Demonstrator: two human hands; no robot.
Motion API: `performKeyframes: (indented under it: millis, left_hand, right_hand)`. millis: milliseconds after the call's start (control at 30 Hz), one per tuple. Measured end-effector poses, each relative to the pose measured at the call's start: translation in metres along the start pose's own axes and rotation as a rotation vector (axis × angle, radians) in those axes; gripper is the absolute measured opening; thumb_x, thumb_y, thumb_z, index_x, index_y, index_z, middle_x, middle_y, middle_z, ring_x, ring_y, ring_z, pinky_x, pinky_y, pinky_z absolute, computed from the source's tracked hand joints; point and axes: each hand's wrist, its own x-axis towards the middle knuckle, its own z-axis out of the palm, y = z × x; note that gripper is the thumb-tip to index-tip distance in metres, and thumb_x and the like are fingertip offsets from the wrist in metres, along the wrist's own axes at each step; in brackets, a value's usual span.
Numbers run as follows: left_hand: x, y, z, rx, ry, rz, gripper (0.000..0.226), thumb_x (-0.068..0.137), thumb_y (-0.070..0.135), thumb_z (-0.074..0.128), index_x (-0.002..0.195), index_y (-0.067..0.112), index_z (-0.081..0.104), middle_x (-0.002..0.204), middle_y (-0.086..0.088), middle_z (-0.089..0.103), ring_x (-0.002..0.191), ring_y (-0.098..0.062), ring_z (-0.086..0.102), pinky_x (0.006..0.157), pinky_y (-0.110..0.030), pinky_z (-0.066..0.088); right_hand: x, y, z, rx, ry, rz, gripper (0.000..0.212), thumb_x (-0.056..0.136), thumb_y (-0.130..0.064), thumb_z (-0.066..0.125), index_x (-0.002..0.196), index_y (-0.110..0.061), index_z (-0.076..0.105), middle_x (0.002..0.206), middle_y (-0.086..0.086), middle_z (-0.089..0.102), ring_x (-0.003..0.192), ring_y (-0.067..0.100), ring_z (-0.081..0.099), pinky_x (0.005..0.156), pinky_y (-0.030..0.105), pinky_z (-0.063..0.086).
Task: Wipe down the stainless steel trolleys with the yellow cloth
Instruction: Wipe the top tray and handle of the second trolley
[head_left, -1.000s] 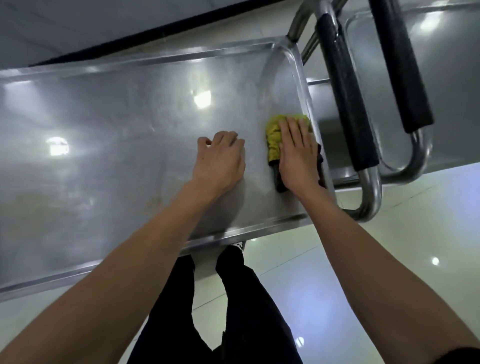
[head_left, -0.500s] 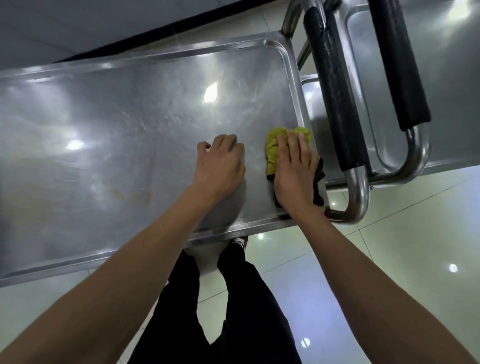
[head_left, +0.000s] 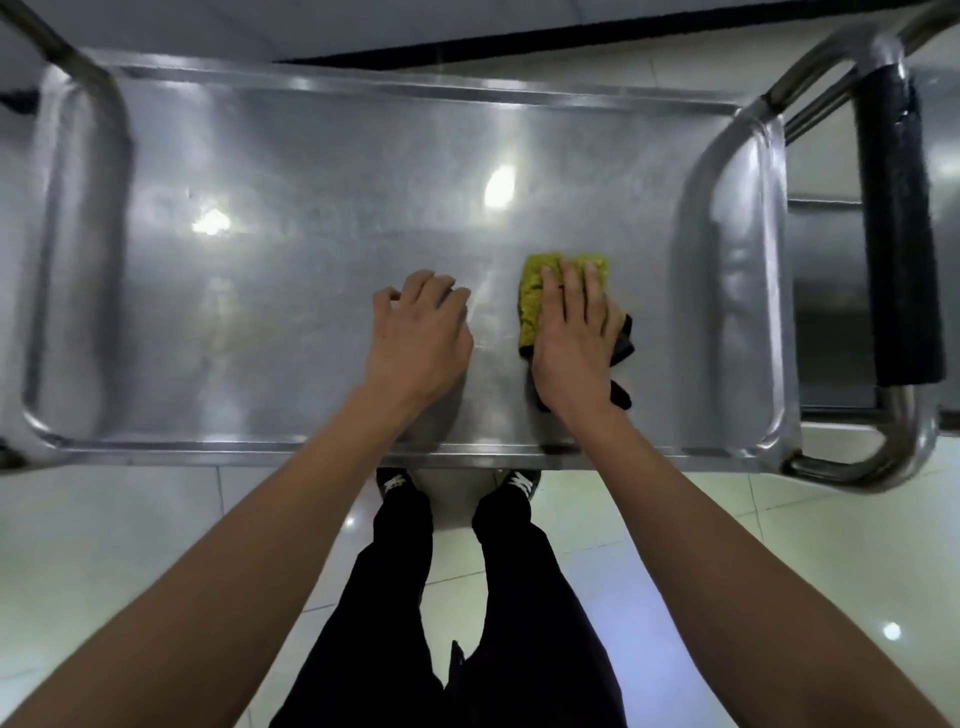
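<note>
A stainless steel trolley (head_left: 311, 171) fills the upper half of the view, its flat top tray ringed by a raised rim. The yellow cloth (head_left: 531, 291), with a black underside showing at its right edge, lies on the tray right of centre. My right hand (head_left: 574, 338) presses flat on the cloth, fingers pointing away from me. My left hand (head_left: 421, 338) rests on the bare steel just left of it, fingers curled and holding nothing.
A black-padded handle bar (head_left: 896, 234) on a steel tube frame stands at the trolley's right end, with a second steel surface (head_left: 831, 306) beyond it. Another tube frame (head_left: 83, 73) rises at the left end. Glossy tiled floor (head_left: 779, 545) and my legs lie below.
My right hand and the cloth have slid left, away from the trolley's right rim. The view has swung so that the whole tray now sits square in front of me.
</note>
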Motion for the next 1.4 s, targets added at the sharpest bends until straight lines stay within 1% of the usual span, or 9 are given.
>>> performKeyframes:
  millis: [67,200,300,367,533,700,833,1200,1400]
  left_hand:
    - [-0.011,-0.032,-0.005,0.013,-0.006,-0.034,0.037,0.092,0.03,0.047,0.124,0.017,0.06,0.134,-0.002,0.056,0.135,-0.024,0.04,0.101,-0.049,0.031]
    - [-0.031,-0.082,-0.014,0.013,0.017,-0.079,0.035,0.093,0.029,0.047,0.122,0.016,0.06,0.132,-0.004,0.057,0.135,-0.025,0.041,0.1,-0.049,0.032]
    - [-0.04,-0.108,-0.018,-0.004,0.028,-0.099,0.034,0.093,0.027,0.048,0.122,0.016,0.061,0.131,-0.004,0.058,0.134,-0.026,0.042,0.1,-0.049,0.031]
    - [-0.043,-0.118,-0.02,-0.016,0.02,-0.103,0.035,0.093,0.026,0.047,0.123,0.016,0.061,0.132,-0.003,0.058,0.134,-0.025,0.042,0.101,-0.049,0.03]
    - [-0.041,-0.11,-0.02,-0.011,-0.004,-0.08,0.036,0.094,0.028,0.044,0.125,0.016,0.059,0.133,-0.002,0.057,0.133,-0.023,0.042,0.101,-0.048,0.03]
    - [-0.035,-0.084,-0.015,-0.017,-0.025,-0.052,0.038,0.095,0.028,0.046,0.128,0.016,0.058,0.136,-0.003,0.055,0.133,-0.025,0.041,0.102,-0.048,0.03]
    - [-0.025,-0.044,-0.008,-0.005,-0.036,-0.007,0.035,0.094,0.027,0.047,0.125,0.015,0.057,0.136,-0.004,0.053,0.134,-0.025,0.04,0.101,-0.048,0.03]
    - [0.017,0.143,0.026,-0.056,0.009,0.16,0.035,0.096,0.031,0.048,0.127,0.02,0.061,0.14,-0.002,0.056,0.137,-0.024,0.042,0.101,-0.051,0.034]
    - [0.012,0.189,0.04,-0.007,0.013,0.185,0.033,0.095,0.032,0.05,0.123,0.022,0.063,0.136,-0.001,0.058,0.134,-0.022,0.044,0.099,-0.05,0.036]
  right_hand:
    - [0.006,-0.034,0.006,0.008,-0.016,-0.046,0.074,0.084,-0.019,0.041,0.155,-0.014,0.022,0.164,0.008,0.018,0.152,0.033,0.012,0.115,0.055,0.021]
    - [0.015,-0.104,0.012,0.027,-0.063,-0.116,0.074,0.083,-0.027,0.024,0.155,-0.014,0.021,0.164,0.009,0.017,0.152,0.033,0.011,0.116,0.054,0.019]
    - [0.017,-0.147,0.02,0.045,-0.088,-0.168,0.072,0.086,-0.027,0.029,0.156,-0.015,0.021,0.164,0.007,0.016,0.152,0.032,0.009,0.118,0.052,0.016]
    - [0.014,-0.161,0.024,0.051,-0.088,-0.188,0.068,0.09,-0.025,0.034,0.156,-0.016,0.021,0.165,0.006,0.016,0.153,0.03,0.008,0.119,0.051,0.015]
    - [0.01,-0.151,0.022,0.068,-0.018,-0.241,0.055,0.101,-0.024,0.028,0.156,-0.017,0.027,0.165,0.003,0.02,0.153,0.025,0.011,0.119,0.044,0.019]
    - [0.001,-0.114,0.025,0.087,0.027,-0.177,0.053,0.104,-0.021,0.039,0.155,-0.018,0.027,0.165,0.001,0.02,0.153,0.023,0.011,0.118,0.043,0.022]
    - [-0.009,-0.055,0.021,0.085,0.053,-0.102,0.052,0.105,-0.025,0.036,0.155,-0.019,0.028,0.164,0.001,0.021,0.153,0.022,0.012,0.117,0.043,0.024]
    - [-0.057,0.165,-0.008,0.1,0.065,0.183,0.054,0.104,-0.025,0.037,0.156,-0.019,0.024,0.165,0.005,0.019,0.153,0.026,0.011,0.12,0.053,0.022]
    - [-0.076,0.192,-0.01,0.03,0.029,0.113,0.067,0.094,-0.026,0.043,0.156,-0.018,0.019,0.165,0.005,0.016,0.153,0.028,0.009,0.12,0.054,0.019]
